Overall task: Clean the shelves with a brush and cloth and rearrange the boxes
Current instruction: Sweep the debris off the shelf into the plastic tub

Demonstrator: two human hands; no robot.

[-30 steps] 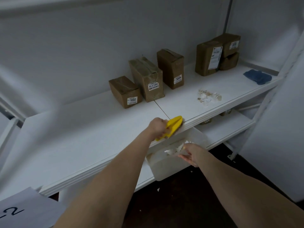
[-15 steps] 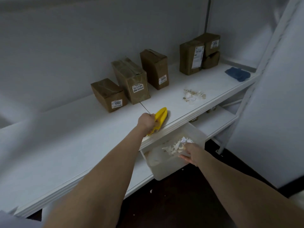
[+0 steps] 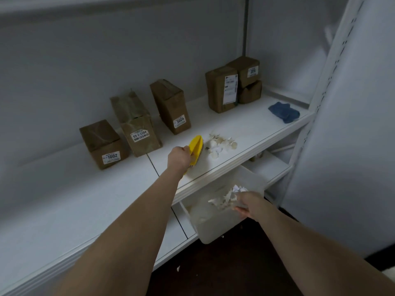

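Moved off the shelf [image 3: 252,129] edge, the brush [image 3: 196,145], gripped in the left hand [image 3: 179,157], now sits just left of the scraps [image 3: 221,144]; right hand [image 3: 248,205] seemingly pinches the bin [image 3: 213,229] rim below; sweep short strokes toward it.

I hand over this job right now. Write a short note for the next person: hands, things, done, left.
Left hand grips the yellow brush on the shelf, beside the scrap pile.
Right hand holds the white bin under the shelf edge.
Blue cloth lies at the right end.
Done: some scraps are in the bin.
Left: sweep the pile, wipe, rearrange the brown boxes.
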